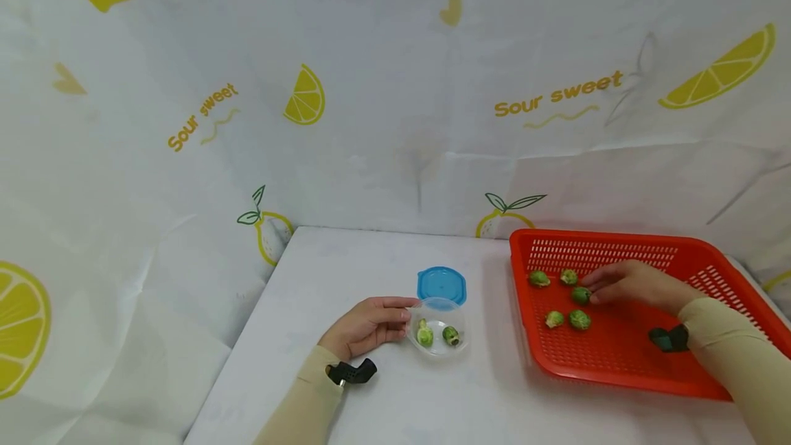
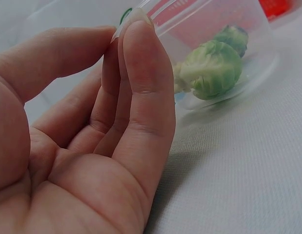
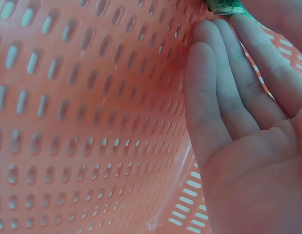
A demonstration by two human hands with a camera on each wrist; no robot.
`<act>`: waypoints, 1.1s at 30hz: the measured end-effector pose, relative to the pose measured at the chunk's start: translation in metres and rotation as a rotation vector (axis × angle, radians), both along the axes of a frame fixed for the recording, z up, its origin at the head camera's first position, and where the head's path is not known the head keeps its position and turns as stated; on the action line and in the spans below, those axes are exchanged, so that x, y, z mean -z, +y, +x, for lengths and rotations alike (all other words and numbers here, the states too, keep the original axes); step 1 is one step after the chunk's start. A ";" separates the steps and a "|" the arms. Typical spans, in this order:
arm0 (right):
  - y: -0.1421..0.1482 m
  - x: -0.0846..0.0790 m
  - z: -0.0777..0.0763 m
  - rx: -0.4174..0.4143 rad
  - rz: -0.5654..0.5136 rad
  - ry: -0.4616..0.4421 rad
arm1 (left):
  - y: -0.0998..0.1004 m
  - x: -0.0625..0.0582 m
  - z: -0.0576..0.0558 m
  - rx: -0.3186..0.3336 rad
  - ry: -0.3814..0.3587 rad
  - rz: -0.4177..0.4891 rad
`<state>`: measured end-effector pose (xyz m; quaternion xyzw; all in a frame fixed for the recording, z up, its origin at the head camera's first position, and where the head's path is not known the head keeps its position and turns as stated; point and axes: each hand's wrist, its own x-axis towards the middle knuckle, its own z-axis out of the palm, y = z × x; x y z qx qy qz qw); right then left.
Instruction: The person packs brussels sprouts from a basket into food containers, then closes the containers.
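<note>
My left hand [image 1: 372,325] pinches the rim of a small clear plastic bowl [image 1: 437,357] between thumb and fingers. Two Brussels sprouts lie inside it; the left wrist view shows the pale-stemmed Brussels sprout [image 2: 214,70] through the wall. Over the red basket [image 1: 624,366], my right hand [image 1: 639,285] has thumb and fingertips at a Brussels sprout [image 1: 580,295], pinching it. Only a bit of that sprout [image 3: 226,7] shows at the top of the right wrist view. Several other sprouts, among them one Brussels sprout [image 1: 579,320] nearby, lie on the basket floor.
A blue lid [image 1: 441,286] lies on the white table [image 1: 364,259] just behind the bowl. The basket's slotted wall [image 3: 92,122] rises beside the right hand. A white cloth [image 1: 383,88] printed with lemons hangs behind the table.
</note>
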<state>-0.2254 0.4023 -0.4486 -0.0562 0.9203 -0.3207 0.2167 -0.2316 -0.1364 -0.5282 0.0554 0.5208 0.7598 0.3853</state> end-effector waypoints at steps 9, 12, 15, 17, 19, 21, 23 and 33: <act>-0.001 0.000 0.001 0.012 0.000 -0.003 | 0.002 -0.001 0.002 0.001 0.002 0.004; 0.000 0.001 0.001 0.014 0.001 -0.002 | 0.002 -0.002 0.002 0.002 -0.003 0.006; 0.000 0.001 0.000 0.014 0.005 0.001 | 0.003 -0.003 0.003 0.001 -0.004 0.006; 0.000 0.001 0.000 0.012 0.011 0.005 | 0.003 -0.003 0.003 0.001 0.000 0.005; -0.001 0.001 0.000 0.012 0.014 0.007 | 0.002 -0.003 0.003 0.000 -0.002 0.004; -0.002 0.001 0.001 0.012 0.015 0.007 | 0.002 -0.003 0.004 0.001 -0.004 0.002; -0.004 0.001 0.001 0.011 0.011 0.004 | 0.002 -0.002 0.004 0.002 -0.003 -0.001; -0.008 0.000 -0.001 0.007 0.046 0.032 | 0.001 -0.003 0.004 -0.003 0.003 -0.006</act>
